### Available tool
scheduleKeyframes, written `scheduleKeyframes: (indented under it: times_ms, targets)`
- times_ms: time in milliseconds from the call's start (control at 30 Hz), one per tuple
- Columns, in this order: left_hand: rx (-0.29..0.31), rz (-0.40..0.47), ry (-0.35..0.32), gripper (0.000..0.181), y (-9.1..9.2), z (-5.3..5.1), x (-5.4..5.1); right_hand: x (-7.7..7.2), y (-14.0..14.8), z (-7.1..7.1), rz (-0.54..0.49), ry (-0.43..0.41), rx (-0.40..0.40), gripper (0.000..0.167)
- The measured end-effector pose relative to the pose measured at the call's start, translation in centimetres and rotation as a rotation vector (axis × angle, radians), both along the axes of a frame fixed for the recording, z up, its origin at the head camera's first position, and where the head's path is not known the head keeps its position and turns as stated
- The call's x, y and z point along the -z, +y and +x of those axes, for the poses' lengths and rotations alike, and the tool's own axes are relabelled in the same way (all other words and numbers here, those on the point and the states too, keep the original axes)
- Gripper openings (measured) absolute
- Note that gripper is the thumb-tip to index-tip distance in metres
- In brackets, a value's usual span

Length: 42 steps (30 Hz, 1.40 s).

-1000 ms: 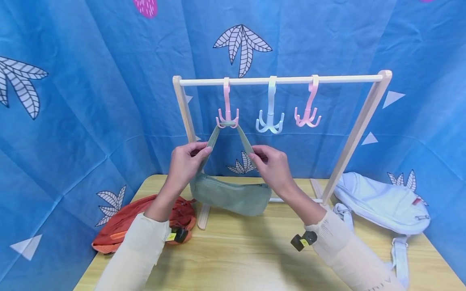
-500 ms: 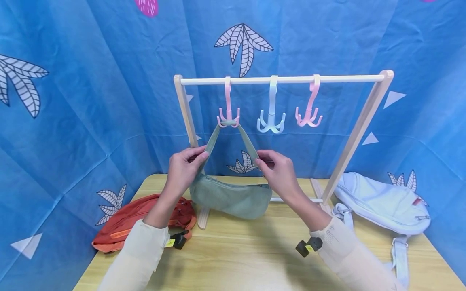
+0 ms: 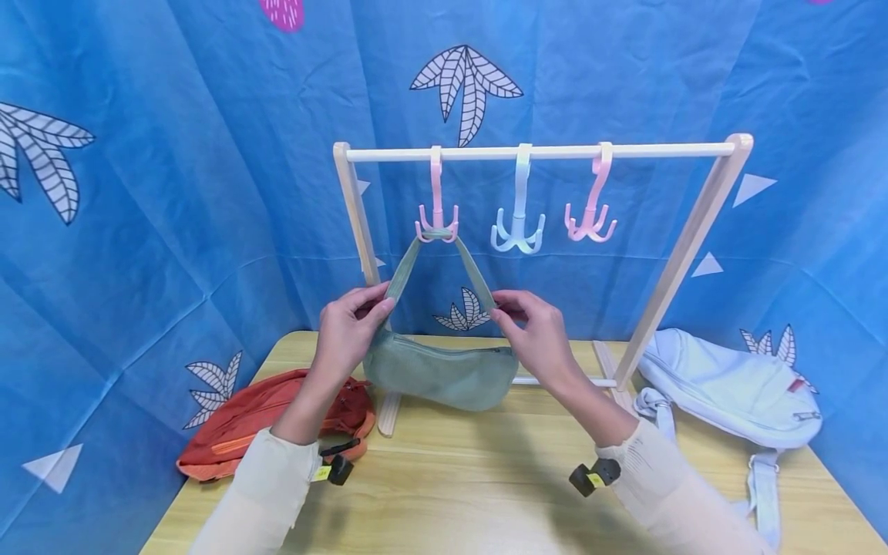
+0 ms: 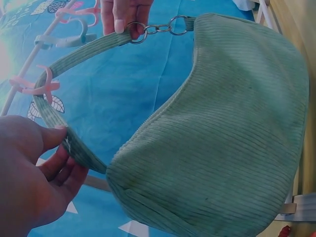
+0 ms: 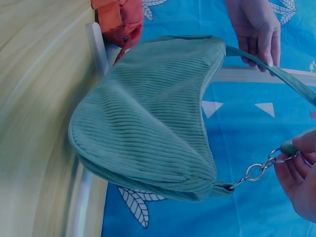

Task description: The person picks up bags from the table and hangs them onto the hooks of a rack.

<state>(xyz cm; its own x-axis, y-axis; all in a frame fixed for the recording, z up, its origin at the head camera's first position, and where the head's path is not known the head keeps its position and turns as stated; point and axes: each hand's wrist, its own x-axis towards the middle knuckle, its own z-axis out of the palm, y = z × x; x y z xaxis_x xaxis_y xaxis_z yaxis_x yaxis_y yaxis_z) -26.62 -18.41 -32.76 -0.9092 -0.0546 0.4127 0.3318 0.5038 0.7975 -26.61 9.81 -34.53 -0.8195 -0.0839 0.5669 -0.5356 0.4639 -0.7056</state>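
A green corduroy bag [image 3: 440, 374] hangs by its strap [image 3: 475, 270] from the left pink hook [image 3: 436, 196]. The left hand [image 3: 347, 327] pinches the strap's left side between thumb and fingers, just above the bag. On the other side the right hand [image 3: 541, 335] pinches the strap's right end, beside the metal rings [image 5: 256, 171] seen in the right wrist view. In the left wrist view the strap loops over the pink hook [image 4: 37, 88], and the bag [image 4: 222, 123] hangs off the table surface.
A wooden rack [image 3: 676, 258] carries a blue hook [image 3: 519, 204] and another pink hook [image 3: 593, 200] to the right. A red bag [image 3: 257, 416] lies on the table [image 3: 444, 478] at the left, and a white bag [image 3: 735, 385] lies at the right.
Both hands have slid a little down the strap, the right one also slightly outward. The strap stays over the left pink hook.
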Motion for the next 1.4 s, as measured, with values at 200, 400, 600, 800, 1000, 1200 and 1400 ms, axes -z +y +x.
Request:
scheduleKeyframes:
  times_ms: [200, 400, 600, 800, 1000, 1200, 1400]
  targets:
    - [-0.01, -0.003, -0.03, 0.04, -0.2, 0.4, 0.2, 0.3, 0.4, 0.2, 0.014, -0.035, 0.006, 0.025]
    - [-0.019, 0.001, -0.032, 0.041, -0.6, 0.4, 0.7, 0.4, 0.5, 0.3, 0.019, -0.049, -0.001, 0.025]
    - [-0.017, 0.006, -0.055, 0.042, -0.9, 0.5, 1.2, 0.7, 0.5, 0.3, 0.023, -0.041, -0.012, 0.025]
    - [-0.02, 0.013, -0.06, 0.041, -1.2, 0.7, 1.5, 0.8, 0.7, 0.5, 0.016, -0.047, -0.007, 0.024]
    - [-0.024, 0.022, -0.062, 0.039, -1.3, 0.9, 1.7, 0.8, 1.0, 0.6, 0.029, -0.071, -0.003, 0.026]
    - [-0.036, -0.002, -0.085, 0.038, -1.4, 1.3, 1.9, 0.8, 1.1, 0.7, 0.041, -0.079, -0.006, 0.025]
    - [-0.042, -0.012, -0.08, 0.035, -1.7, 1.5, 2.3, 1.2, 1.0, 1.0, 0.053, -0.11, -0.02, 0.027]
